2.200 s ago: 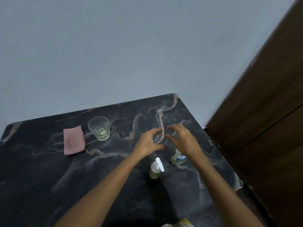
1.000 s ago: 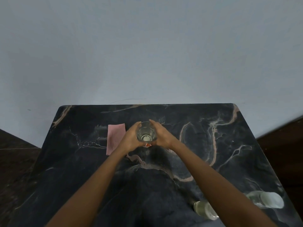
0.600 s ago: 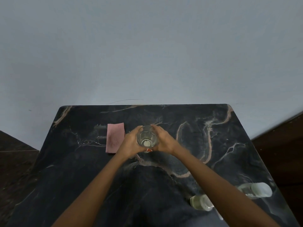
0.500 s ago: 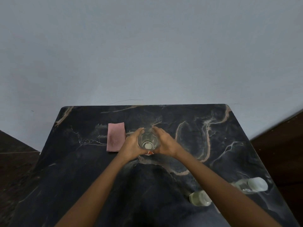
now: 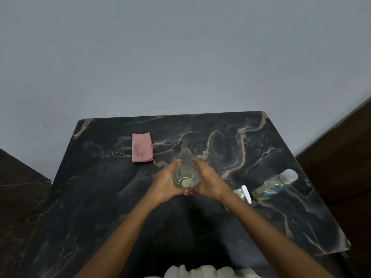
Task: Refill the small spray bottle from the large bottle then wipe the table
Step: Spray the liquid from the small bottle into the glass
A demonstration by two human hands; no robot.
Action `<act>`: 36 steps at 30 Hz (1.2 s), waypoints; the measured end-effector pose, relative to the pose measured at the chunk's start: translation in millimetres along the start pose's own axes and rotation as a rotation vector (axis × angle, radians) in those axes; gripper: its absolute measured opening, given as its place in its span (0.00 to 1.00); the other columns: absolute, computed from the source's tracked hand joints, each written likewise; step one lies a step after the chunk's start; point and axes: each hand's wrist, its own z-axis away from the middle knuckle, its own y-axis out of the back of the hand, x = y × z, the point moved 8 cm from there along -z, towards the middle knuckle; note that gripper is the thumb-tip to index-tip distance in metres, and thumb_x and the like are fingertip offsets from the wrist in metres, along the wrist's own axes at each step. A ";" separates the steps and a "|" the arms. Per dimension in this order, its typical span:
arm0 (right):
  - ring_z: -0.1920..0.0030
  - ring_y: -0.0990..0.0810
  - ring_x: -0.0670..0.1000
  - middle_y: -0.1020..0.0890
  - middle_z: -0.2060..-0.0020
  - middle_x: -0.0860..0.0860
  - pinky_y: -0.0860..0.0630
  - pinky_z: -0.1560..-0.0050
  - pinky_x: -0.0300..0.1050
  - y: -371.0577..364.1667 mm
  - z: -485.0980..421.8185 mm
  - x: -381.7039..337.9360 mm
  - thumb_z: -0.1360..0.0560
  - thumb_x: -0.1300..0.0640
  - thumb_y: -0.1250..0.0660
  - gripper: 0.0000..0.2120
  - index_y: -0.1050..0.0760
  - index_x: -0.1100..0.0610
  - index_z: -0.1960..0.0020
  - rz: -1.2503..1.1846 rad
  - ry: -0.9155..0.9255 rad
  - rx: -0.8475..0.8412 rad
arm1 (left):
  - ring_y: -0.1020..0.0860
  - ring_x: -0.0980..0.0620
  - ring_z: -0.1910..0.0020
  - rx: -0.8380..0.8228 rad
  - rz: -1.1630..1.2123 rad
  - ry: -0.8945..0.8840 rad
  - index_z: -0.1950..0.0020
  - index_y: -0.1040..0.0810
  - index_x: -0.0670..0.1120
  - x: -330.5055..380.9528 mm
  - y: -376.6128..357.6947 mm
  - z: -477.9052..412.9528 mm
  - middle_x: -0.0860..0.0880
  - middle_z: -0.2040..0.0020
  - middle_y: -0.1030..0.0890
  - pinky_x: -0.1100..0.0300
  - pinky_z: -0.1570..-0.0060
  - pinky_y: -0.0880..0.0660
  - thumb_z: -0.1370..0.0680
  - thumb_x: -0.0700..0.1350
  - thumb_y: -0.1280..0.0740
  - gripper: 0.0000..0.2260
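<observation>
The left hand [image 5: 163, 185] and right hand [image 5: 210, 184] curl their grip round the glass [image 5: 186, 174]; bottle [image 5: 275, 184] label unreadable.

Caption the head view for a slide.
A left hand and right hand clasp a clear glass over a dark marble table, pink cloth at left, capped bottle at right.

Your right forearm [image 5: 261, 223] hides most of the small spray bottle [image 5: 245, 193], with only its white nozzle showing. The glass [image 5: 186, 175] between your left hand [image 5: 164, 184] and right hand [image 5: 210, 183] is blurred at its far rim, and a red thing [image 5: 187, 192] beneath it is mostly covered. The label on the large bottle [image 5: 275, 184] is too small to read, and the bottom edge cuts off a white ribbed thing [image 5: 200, 271].
</observation>
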 end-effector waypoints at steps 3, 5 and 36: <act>0.32 0.34 0.55 0.34 0.33 0.60 0.38 0.33 0.40 -9.5 22.6 7.0 0.37 0.62 0.24 0.43 0.45 0.64 0.29 -0.002 -0.009 0.001 | 0.26 0.54 0.41 -0.033 -0.013 0.001 0.35 0.33 0.45 -5.5 -14.7 18.0 0.50 0.40 0.25 0.64 0.43 0.30 0.41 0.39 0.21 0.38; 0.33 0.33 0.55 0.32 0.34 0.60 0.37 0.33 0.40 -15.1 36.7 11.0 0.37 0.62 0.24 0.42 0.43 0.64 0.30 -0.025 -0.005 0.004 | 0.26 0.56 0.43 -0.045 0.003 0.017 0.35 0.32 0.46 -9.5 -24.1 27.5 0.54 0.43 0.25 0.73 0.46 0.31 0.42 0.39 0.21 0.37; 0.27 0.42 0.55 0.44 0.27 0.58 0.38 0.30 0.52 -39.8 69.8 52.3 0.34 0.59 0.25 0.48 0.54 0.61 0.27 0.032 -0.134 -0.091 | 0.37 0.51 0.31 -0.190 -0.057 0.094 0.27 0.45 0.46 -33.3 -74.5 44.6 0.47 0.29 0.36 0.54 0.30 0.38 0.37 0.42 0.22 0.45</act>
